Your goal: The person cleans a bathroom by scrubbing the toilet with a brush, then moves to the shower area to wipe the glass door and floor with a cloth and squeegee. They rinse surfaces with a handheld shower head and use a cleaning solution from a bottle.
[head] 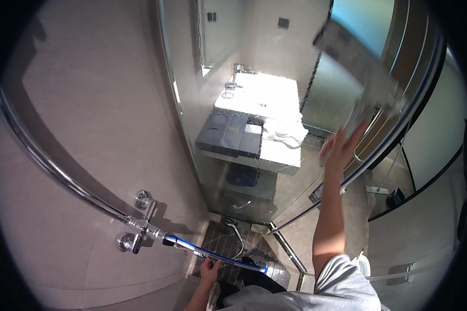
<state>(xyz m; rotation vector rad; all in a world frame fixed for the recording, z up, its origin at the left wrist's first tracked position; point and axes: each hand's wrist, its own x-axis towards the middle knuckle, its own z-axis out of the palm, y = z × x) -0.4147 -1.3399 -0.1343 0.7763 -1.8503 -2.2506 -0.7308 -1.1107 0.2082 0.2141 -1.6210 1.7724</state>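
Note:
My right hand point(340, 149) is raised at the right, closed around the handle of a blurred, wide-bladed tool that looks like a squeegee point(354, 58). The tool lies over the glass shower panel point(315, 105), which bears drops and streaks; whether it touches the glass I cannot tell. Low in the view, my left hand point(210, 270) is at the underside of a clear shelf with a blue edge point(222, 258) beside the chrome shower mixer point(144, 225). Whether those fingers grip anything is unclear. A hand shower point(229, 222) with its hose lies on the dark floor.
Beyond the glass stand a white washbasin counter point(272, 91), a dark grey box point(222, 132) and a white towel point(284, 132). A chrome rail point(62, 177) runs along the left wall. The metal door sill point(288, 248) crosses the floor. A toilet point(362, 266) is at lower right.

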